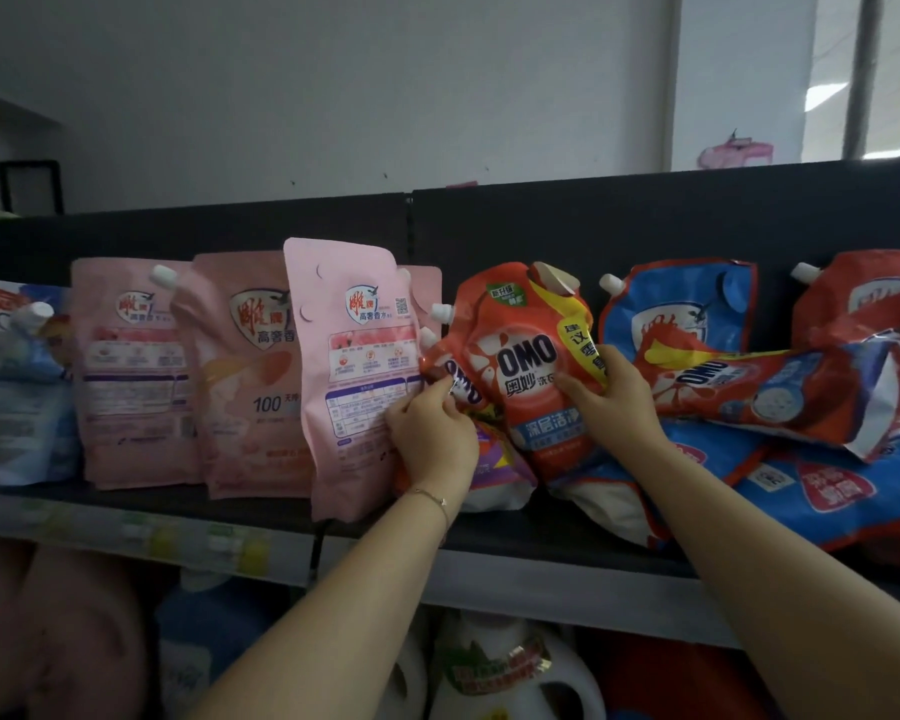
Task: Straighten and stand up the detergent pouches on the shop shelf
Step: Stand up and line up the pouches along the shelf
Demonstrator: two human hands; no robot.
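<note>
An orange-red OMO pouch (pixel 526 356) stands nearly upright at the middle of the dark shelf (pixel 515 537). My right hand (pixel 611 402) grips its right side by the yellow label. A second, smaller OMO pouch (pixel 455 379) leans just left of it, and my left hand (pixel 430 439) pinches its lower part. Left of my hands three pink pouches (pixel 354 366) stand upright in a row. To the right, another OMO pouch (pixel 765 392) lies flat on top of blue pouches (pixel 811 491) that lie on their sides.
A blue-and-red pouch (pixel 681 314) and a red one (pixel 863 298) stand against the back panel on the right. A pale blue pouch (pixel 17 376) stands at far left. Detergent bottles (pixel 505 667) fill the shelf below, behind the price strip (pixel 188 537).
</note>
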